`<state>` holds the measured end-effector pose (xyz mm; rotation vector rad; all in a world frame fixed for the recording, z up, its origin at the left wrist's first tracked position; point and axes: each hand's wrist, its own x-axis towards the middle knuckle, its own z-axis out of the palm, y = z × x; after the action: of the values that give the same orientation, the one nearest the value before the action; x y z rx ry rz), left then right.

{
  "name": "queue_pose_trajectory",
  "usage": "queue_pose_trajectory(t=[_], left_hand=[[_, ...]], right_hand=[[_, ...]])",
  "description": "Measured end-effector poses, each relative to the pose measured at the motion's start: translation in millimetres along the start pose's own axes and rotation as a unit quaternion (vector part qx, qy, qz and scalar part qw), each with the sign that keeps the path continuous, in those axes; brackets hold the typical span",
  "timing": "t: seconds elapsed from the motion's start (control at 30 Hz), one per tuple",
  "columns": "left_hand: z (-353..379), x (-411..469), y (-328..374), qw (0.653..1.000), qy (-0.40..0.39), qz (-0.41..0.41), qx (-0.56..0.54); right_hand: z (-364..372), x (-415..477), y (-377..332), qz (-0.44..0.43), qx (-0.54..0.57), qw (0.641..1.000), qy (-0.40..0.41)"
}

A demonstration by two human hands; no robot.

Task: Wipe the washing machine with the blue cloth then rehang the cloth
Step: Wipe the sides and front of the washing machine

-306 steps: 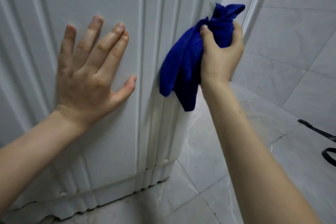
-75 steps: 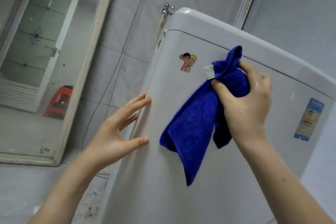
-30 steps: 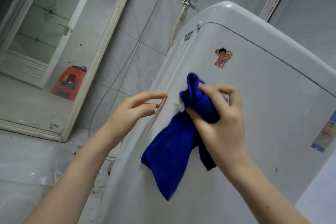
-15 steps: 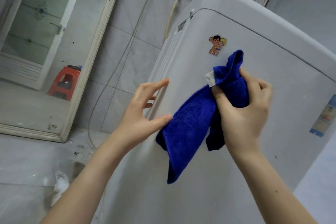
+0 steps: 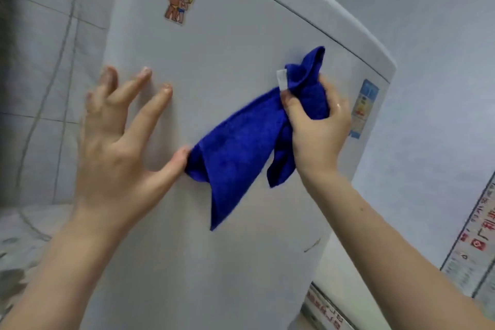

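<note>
While motion blur softens everything, I'm getting only one flat side of the washing machine (image 5: 241, 43); its top and base run out of frame, and both forearms are cut off at the bottom edge. The right hand (image 5: 317, 134) has the blue cloth (image 5: 235, 150) bunched in its fist, thumb pinching in front. Its fingers wrap round behind the wad, mostly hidden. Whether the wad presses the panel under that fist, I cannot tell. The left hand (image 5: 117, 147) is spread wide with straight fingers, fingertips on the panel, thumb tip touching the cloth's left fold. Its far fingers are smeared by blur.

The panel looks smooth and pale grey-white, with a thin dark seam (image 5: 294, 12) curving near the upper edge and a short dark scratch (image 5: 312, 245) low on the right. The cloth is deep blue with a fluffy pile. It hangs down and left from the fist to a point, with a small white tag (image 5: 281, 80) by the thumb. Pale wall tiles (image 5: 32, 67) sit on the left, and a thin cord (image 5: 67, 35) runs down them.

A cartoon sticker (image 5: 176, 4) shows two figures, one dark-haired and one blond. A blue-and-white label (image 5: 364, 107) sits just beside the right knuckles, its print too small to read. A strip with red characters (image 5: 479, 244) at the right edge is also illegible.
</note>
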<state>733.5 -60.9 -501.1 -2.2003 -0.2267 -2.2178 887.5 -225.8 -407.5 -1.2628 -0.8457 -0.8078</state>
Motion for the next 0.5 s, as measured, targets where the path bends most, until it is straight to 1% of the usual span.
queue_pose_trajectory(t=[0.1, 0.17, 0.2, 0.27, 0.37, 0.43, 0.5], left_hand=[[1.3, -5.1, -0.9, 1.0, -0.005, 0.003, 0.013], [0.3, -6.3, 0.5, 0.999, -0.001, 0.002, 0.037], [1.5, -7.1, 2.9, 0.999, 0.0, 0.003, 0.051], [7.0, -9.4, 8.5, 0.997, -0.006, 0.018, 0.081], [18.1, -14.5, 18.2, 0.995, -0.013, 0.032, 0.091], [26.1, -16.2, 25.0, 0.996, -0.007, 0.026, 0.089], [32.7, -17.1, 30.2, 0.996, -0.006, 0.015, 0.082]], right_hand=[[-0.5, 3.9, 9.7, -0.005, 0.002, 1.0, 0.018], [-7.6, -30.4, 31.4, 0.002, -0.005, 0.999, 0.037], [-15.1, -53.7, 45.4, 0.022, -0.006, 0.999, 0.042], [-38.6, -105.5, 76.5, 0.099, -0.017, 0.995, 0.019], [-75.4, -159.8, 112.2, 0.216, -0.075, 0.973, -0.036], [-86.5, -156.4, 115.4, 0.246, -0.096, 0.963, -0.048], [-84.1, -128.0, 105.8, 0.218, -0.079, 0.971, -0.063]])
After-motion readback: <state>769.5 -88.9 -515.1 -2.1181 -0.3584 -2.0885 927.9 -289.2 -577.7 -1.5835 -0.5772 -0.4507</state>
